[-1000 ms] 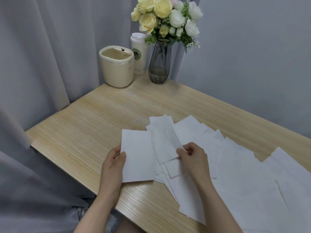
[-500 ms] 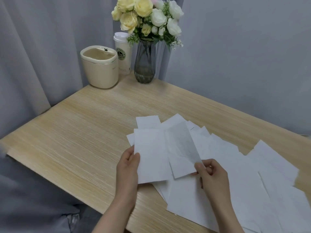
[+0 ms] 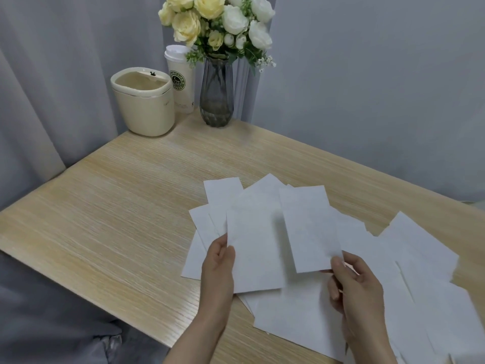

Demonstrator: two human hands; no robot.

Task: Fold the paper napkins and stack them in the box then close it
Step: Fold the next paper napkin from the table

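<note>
The left hand (image 3: 217,269) pinches one white rectangular paper napkin (image 3: 253,248) by its left edge; the right hand (image 3: 357,290) pinches another folded white napkin (image 3: 309,229). Both are lifted above loose white napkins (image 3: 393,285) scattered across the light wooden surface (image 3: 118,219).

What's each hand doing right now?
Left hand: pinching the edge of a folded napkin.
Right hand: pinching the lower corner of a narrower folded napkin.
</note>
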